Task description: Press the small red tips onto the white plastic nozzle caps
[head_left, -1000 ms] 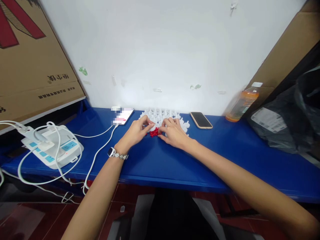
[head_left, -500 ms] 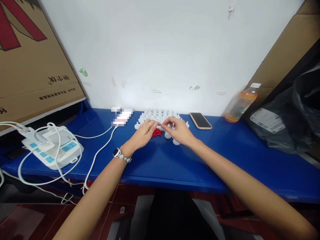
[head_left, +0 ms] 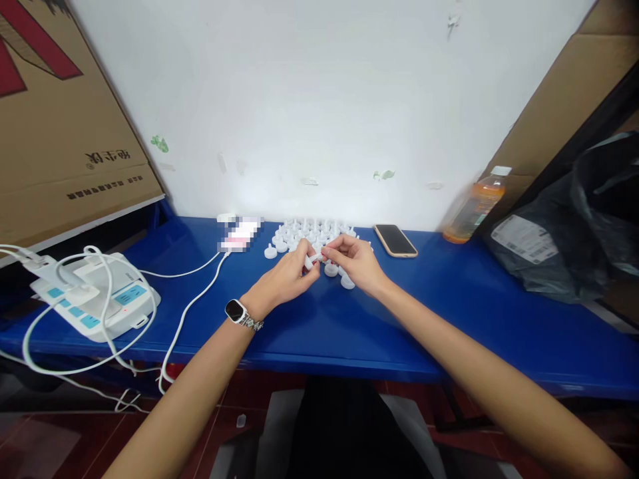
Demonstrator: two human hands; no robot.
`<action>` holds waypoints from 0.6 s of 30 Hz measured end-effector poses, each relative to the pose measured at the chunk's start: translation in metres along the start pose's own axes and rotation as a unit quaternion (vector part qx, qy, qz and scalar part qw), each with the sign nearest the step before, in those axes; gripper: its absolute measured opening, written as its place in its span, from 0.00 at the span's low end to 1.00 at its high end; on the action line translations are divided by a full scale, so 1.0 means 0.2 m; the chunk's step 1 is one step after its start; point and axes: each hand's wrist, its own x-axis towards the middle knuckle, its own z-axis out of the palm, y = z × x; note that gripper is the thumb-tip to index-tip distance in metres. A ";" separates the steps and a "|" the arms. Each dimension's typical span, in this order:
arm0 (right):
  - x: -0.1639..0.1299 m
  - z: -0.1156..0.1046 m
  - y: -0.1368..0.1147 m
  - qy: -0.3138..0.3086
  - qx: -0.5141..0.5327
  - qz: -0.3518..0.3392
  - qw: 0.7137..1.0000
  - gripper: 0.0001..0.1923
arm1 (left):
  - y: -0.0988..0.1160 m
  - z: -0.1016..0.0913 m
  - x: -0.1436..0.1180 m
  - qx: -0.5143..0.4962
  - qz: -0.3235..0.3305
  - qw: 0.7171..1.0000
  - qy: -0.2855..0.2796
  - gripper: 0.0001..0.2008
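Now my left hand [head_left: 287,279] and right hand [head_left: 355,261] have lifted off the red bits, both grips pinched together on one small white piece [head_left: 313,258] above the counter [head_left: 449,313].

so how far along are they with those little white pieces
Done: a cluster of white pieces stands in rows by the wall. In hand: the left hand and right hand meet over one small white piece, pinched between their fingertips. Left: a few loose white pieces lie near the right hand. How many remain overall cannot be told.
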 end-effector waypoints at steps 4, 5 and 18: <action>-0.01 0.00 -0.02 -0.014 0.019 0.015 1.000 0.18 | 0.00 0.00 0.00 -0.014 0.009 1.000 0.002 0.09; -0.01 0.01 -0.02 -0.019 0.025 0.018 0.999 0.18 | 0.00 0.00 0.00 -0.016 0.014 1.000 0.004 0.09; -0.06 0.12 -0.05 -0.012 0.116 0.020 0.993 0.20 | 0.01 0.10 0.02 -0.052 0.049 0.960 0.272 0.14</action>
